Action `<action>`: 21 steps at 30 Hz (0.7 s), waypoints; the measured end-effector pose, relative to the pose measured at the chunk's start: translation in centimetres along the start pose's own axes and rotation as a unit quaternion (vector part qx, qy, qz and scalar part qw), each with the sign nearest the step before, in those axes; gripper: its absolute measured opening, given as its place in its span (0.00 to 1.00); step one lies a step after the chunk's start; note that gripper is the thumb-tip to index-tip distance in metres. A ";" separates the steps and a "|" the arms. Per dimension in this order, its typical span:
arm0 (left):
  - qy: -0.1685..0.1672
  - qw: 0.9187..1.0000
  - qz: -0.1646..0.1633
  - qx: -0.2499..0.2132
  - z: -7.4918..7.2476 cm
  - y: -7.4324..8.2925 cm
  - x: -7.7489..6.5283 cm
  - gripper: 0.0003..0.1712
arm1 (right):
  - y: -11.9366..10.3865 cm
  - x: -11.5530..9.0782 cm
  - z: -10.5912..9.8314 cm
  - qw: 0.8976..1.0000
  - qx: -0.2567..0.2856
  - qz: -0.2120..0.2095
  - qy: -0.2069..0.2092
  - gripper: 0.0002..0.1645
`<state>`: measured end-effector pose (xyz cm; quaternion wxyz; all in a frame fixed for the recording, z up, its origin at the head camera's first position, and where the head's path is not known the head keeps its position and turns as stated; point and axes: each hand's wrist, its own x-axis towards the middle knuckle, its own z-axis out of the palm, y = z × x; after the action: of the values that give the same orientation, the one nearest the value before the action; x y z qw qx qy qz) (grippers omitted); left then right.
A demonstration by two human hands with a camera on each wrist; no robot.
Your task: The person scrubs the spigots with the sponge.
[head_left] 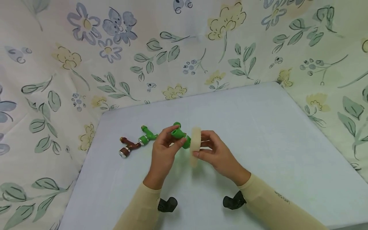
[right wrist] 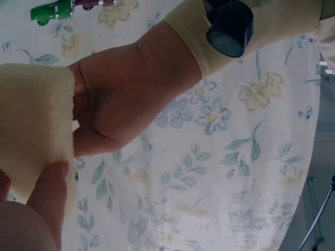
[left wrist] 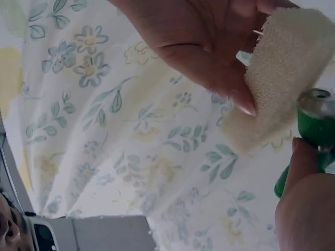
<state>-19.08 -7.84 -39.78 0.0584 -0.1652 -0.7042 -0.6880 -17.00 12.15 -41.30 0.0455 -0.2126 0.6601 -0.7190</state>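
In the head view, my left hand (head_left: 162,156) grips a green water tap (head_left: 187,142) by its body, fingers behind and thumb in front. Facing it, my right hand (head_left: 221,158) pinches a cream-coloured sponge (head_left: 196,140) upright between thumb and fingers. The sponge's face is turned to the tap's right end, very near it; whether they touch I cannot tell. The left wrist view shows the tap's silver-ringed end (left wrist: 316,104) beside the sponge (left wrist: 290,63). From the right wrist, the sponge (right wrist: 34,110) hides the tap and the left fingers.
On the white-covered table (head_left: 273,134), a second green tap (head_left: 148,135) and a brown tap (head_left: 130,147) lie left of my hands. A flower-patterned cloth (head_left: 178,51) hangs behind. Black devices (head_left: 168,204) sit at both wrists.
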 end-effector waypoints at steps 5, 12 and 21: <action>-0.009 0.994 0.033 0.106 -0.9 -2.0 0.1 0.30 | 0.2 -0.1 0.1 0.999 -0.029 0.007 -0.028 0.33; -0.019 0.919 0.103 0.381 -5.8 -6.3 -0.7 0.29 | -0.6 -0.5 -2.4 0.998 -0.064 0.018 0.018 0.32; -0.066 0.853 0.120 0.503 -11.3 -9.2 -2.2 0.25 | -1.1 -1.0 -5.1 0.993 -0.087 0.031 0.067 0.31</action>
<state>-21.54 -19.31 -48.66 0.1689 -0.2418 -0.9309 -0.2153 -17.68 17.36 -40.72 0.0052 -0.1465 0.7279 -0.6698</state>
